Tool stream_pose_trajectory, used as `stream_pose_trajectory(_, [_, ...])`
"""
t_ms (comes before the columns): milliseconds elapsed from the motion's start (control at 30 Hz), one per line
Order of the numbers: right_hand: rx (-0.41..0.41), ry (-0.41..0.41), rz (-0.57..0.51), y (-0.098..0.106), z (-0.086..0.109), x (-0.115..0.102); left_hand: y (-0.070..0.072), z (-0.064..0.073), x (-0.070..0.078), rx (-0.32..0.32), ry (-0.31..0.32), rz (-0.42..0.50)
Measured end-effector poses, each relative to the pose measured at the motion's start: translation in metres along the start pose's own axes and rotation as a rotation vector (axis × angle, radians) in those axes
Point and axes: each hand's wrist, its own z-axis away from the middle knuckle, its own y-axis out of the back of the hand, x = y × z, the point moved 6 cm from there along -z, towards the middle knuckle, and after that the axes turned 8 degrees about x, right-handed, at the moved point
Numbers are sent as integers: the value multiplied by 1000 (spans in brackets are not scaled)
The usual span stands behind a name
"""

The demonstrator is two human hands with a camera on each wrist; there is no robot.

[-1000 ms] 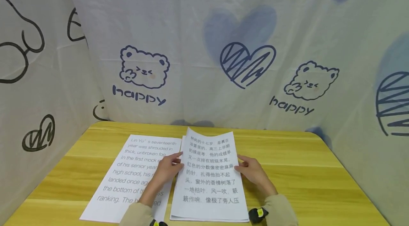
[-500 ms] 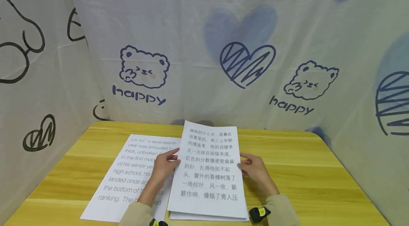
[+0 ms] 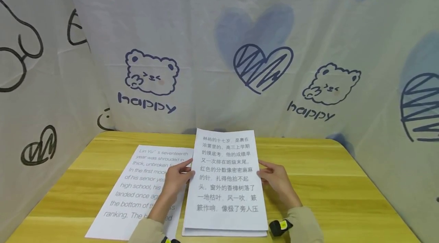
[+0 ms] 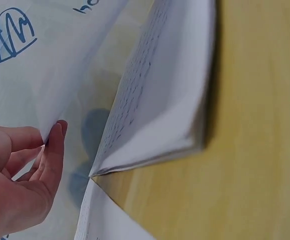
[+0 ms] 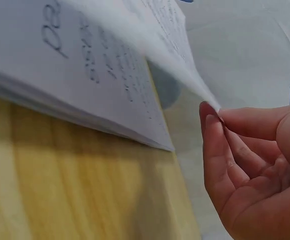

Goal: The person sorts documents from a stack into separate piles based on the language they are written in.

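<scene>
A white sheet of paper (image 3: 224,182) printed with large Chinese characters is held by its two side edges. My left hand (image 3: 179,176) pinches its left edge between thumb and fingers, and my right hand (image 3: 276,178) pinches the right edge. Under it lies a thick stack of paper (image 5: 85,65), whose top page carries English print in the right wrist view. The left wrist view shows the held sheet (image 4: 80,60) raised off the stack, thumb and fingertips meeting at its edge. Most of the stack is hidden from the head view by the sheet.
Left of the stack, a sheet with English text (image 3: 137,189) lies flat on the wooden table (image 3: 326,197), partly under my left forearm. A pale curtain (image 3: 205,94) with hearts and bears hangs behind the table and along its sides.
The held sheet has risen off the stack and its curled top edge has flattened out. It shifted slightly left, then back right over the stack, both hands keeping their pinch.
</scene>
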Motion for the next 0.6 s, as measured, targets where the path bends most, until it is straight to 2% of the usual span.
stream_pose_trajectory(333, [-4,24,20,11,2,-7,-9,4,-1,8,44,40])
stream_pose_trajectory(467, [-20,69,89,15,4,-11,-13,6,0,-4,53,56])
stream_pose_trajectory(600, [-40,102,153,19,5,-14,-17,9,2,-16,32,48])
